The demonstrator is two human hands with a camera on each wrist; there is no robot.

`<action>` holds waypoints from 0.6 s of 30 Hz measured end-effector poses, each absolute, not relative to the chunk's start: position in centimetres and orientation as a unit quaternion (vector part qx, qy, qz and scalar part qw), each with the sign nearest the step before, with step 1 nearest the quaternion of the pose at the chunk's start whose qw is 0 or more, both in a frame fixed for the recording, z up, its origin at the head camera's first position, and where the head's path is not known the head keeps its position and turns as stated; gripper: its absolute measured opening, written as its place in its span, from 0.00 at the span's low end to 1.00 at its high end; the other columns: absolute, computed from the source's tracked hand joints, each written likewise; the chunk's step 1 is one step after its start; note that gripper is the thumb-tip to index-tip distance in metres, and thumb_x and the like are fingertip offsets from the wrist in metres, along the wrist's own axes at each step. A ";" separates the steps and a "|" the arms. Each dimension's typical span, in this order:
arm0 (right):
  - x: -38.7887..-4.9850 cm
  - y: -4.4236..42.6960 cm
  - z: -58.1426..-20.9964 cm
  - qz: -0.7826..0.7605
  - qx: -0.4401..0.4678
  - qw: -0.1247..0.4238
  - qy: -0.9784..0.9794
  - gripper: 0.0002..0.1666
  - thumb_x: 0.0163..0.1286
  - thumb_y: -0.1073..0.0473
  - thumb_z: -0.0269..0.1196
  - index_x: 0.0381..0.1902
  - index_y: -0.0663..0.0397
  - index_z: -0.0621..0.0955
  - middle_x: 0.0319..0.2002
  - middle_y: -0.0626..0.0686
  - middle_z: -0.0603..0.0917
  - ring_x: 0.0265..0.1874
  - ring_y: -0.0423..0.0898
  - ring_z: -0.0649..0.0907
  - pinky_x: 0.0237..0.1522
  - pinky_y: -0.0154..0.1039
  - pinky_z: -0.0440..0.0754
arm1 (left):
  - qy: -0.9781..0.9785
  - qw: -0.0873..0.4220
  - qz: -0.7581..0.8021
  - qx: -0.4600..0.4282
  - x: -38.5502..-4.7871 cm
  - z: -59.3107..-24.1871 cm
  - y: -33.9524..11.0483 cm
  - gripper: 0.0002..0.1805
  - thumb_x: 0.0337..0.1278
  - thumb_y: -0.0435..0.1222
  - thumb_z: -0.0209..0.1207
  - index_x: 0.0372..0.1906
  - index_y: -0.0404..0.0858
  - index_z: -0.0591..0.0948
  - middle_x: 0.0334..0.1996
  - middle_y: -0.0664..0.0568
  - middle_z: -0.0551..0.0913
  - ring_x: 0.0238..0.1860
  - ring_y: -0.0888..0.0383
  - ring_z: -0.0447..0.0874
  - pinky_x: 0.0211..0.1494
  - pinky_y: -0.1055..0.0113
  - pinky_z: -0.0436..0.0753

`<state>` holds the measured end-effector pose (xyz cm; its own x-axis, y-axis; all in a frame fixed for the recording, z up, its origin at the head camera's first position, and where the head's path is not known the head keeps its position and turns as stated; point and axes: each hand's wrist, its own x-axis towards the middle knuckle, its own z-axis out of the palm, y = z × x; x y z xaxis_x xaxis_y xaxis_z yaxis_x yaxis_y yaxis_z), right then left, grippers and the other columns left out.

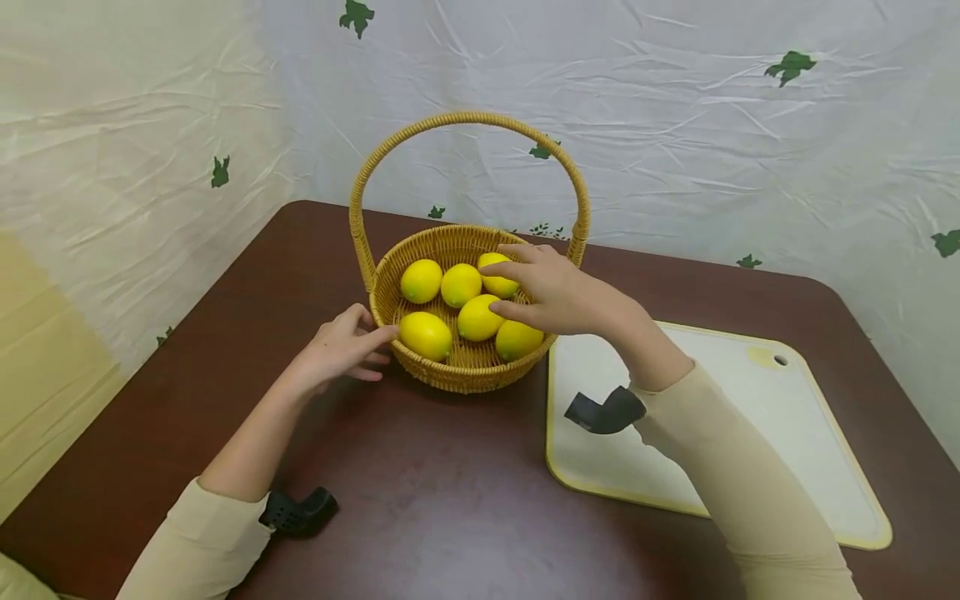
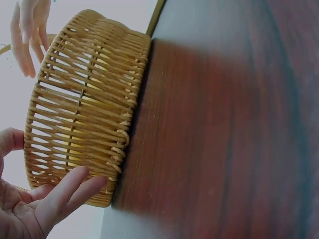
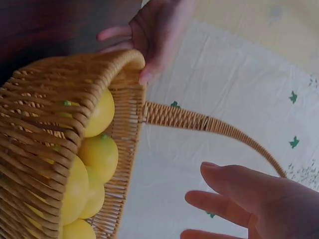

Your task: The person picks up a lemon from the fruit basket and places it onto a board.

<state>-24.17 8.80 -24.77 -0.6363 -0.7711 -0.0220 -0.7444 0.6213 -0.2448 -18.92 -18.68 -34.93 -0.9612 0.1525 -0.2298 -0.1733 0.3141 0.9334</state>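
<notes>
A round wicker basket (image 1: 465, 381) with a tall arched handle (image 1: 471, 117) stands on the table and holds several yellow lemons (image 1: 425, 335). My left hand (image 1: 341, 346) is at the basket's left side, with its thumb at the rim and its loosely extended fingers (image 2: 67, 194) along the outer wall. Above the lemons on the right side is my right hand (image 1: 555, 287), fingers spread and gripping nothing. In the right wrist view, the right hand (image 3: 249, 204) appears apart from the lemons (image 3: 99, 157). The head view shows it partly covering the lemons at the right.
A white cutting board (image 1: 720, 417) with a yellow-green edge lies to the right of the basket, under the right forearm. The dark reddish-brown table (image 1: 420, 492) carries both. White cloth (image 1: 675, 167) with green prints hangs behind. A black device (image 1: 300, 510) is at each wrist.
</notes>
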 end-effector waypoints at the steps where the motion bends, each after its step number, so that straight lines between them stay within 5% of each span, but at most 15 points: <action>1: -24.6 8.7 -24.8 -0.110 -0.425 0.071 0.895 0.27 0.67 0.53 0.57 0.61 0.57 0.70 0.65 0.63 0.61 0.66 0.60 0.56 0.64 0.56 0.54 | 0.800 0.141 0.583 -0.003 -19.0 -35.0 -18.7 0.27 0.59 0.47 0.56 0.47 0.29 0.61 0.48 0.31 0.74 0.44 0.41 0.81 0.36 0.56 0.83; 18: -30.7 5.3 -24.2 -0.112 -0.389 0.129 0.906 0.25 0.70 0.52 0.52 0.61 0.58 0.70 0.60 0.57 0.71 0.61 0.54 0.67 0.62 0.48 0.63 | 0.828 0.138 0.543 0.003 -19.8 -35.2 -18.7 0.23 0.57 0.48 0.58 0.37 0.31 0.66 0.45 0.36 0.77 0.39 0.46 0.83 0.31 0.57 0.84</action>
<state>-30.67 5.33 -24.24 -0.6649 -0.7324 -0.1464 -0.6748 0.6731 -0.3026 -19.75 -18.67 -35.22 -0.9618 0.1546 -0.2260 -0.1458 0.4093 0.9007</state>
